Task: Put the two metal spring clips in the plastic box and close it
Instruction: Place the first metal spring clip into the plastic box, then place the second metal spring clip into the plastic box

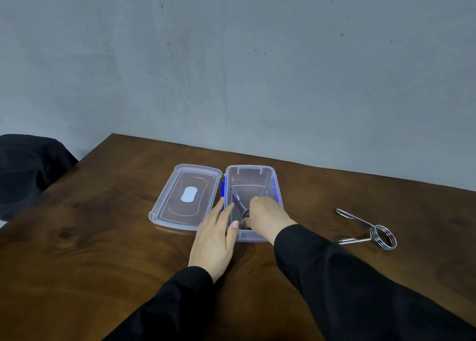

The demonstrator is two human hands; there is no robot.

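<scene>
Head view: right hand (268,215) lowers steel clip (238,199) into clear box (257,237).

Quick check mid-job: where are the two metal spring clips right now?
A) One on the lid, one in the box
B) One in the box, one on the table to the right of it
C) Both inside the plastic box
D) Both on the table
B: one spring clip lies inside the open plastic box under the right hand, while the other spring clip rests on the table to the right.
</scene>
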